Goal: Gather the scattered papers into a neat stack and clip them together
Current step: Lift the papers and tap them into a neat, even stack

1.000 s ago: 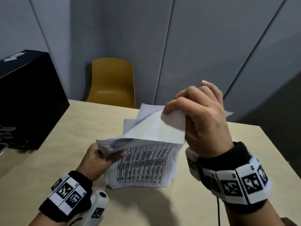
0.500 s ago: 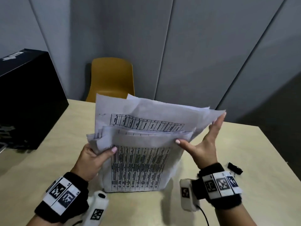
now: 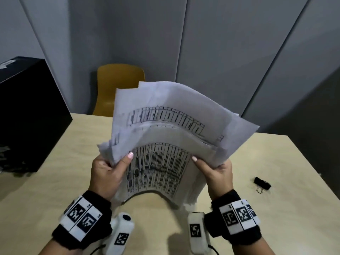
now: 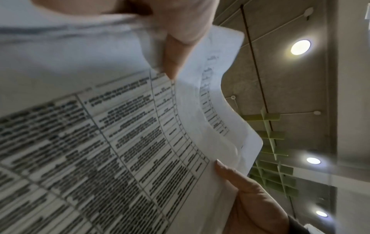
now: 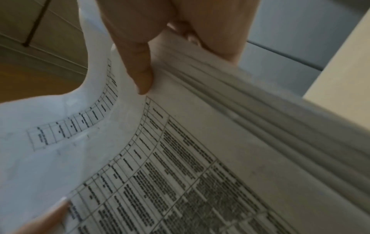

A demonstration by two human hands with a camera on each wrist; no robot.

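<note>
A bundle of printed papers stands on its lower edge on the table, bowed toward me, sheets uneven at the top. My left hand grips the bundle's left side, thumb across the front sheet. My right hand grips the right side, thumb on the front. The left wrist view shows the table-printed papers with my left thumb on them. In the right wrist view the papers fan at the edge under my right thumb. A black binder clip lies on the table to the right.
A black box sits on the table's left side. A yellow chair stands behind the far edge, against grey wall panels. The table's right edge runs just past the clip.
My right hand has come down from the top of the sheets and taken hold of the bundle's right side. The papers now stand taller and bow between both hands.
</note>
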